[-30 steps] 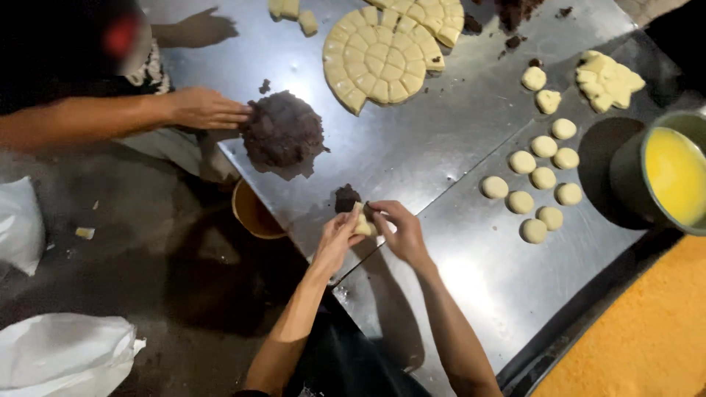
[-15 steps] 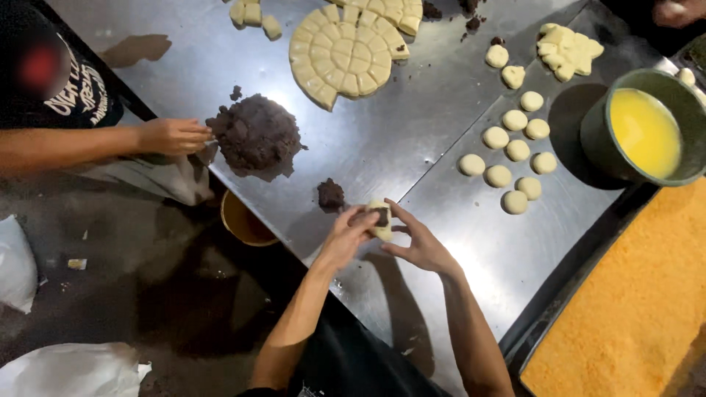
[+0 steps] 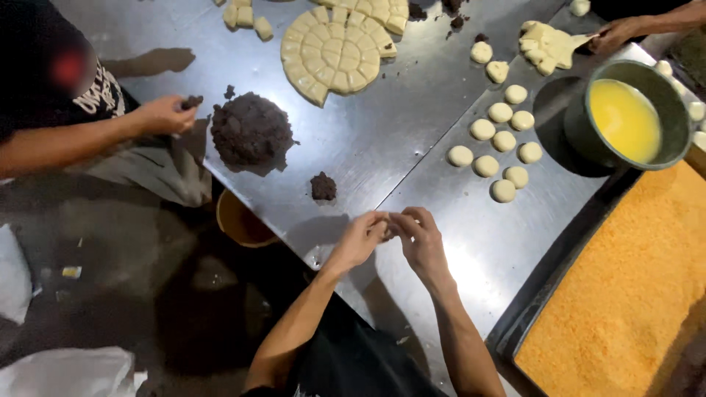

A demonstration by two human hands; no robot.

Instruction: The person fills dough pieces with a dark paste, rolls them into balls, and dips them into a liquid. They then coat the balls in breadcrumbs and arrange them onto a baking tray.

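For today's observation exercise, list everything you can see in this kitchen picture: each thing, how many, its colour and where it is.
Steel table: one, grey, centre.
Scored dough disc: one, pale, top centre.
Dough balls: about ten, pale, right of centre.
Dark filling mound: one, brown, left.
Small filling lump: one, brown, near the hands.
Pot of liquid: one, yellow inside, right.
Crumb tray: one, orange, lower right.
Bowl: one, orange, below the table edge.
Co-worker's hand: one, left, pinching filling.
Another person's hand: one, top right.
Left hand, right hand: together, fingers touching.
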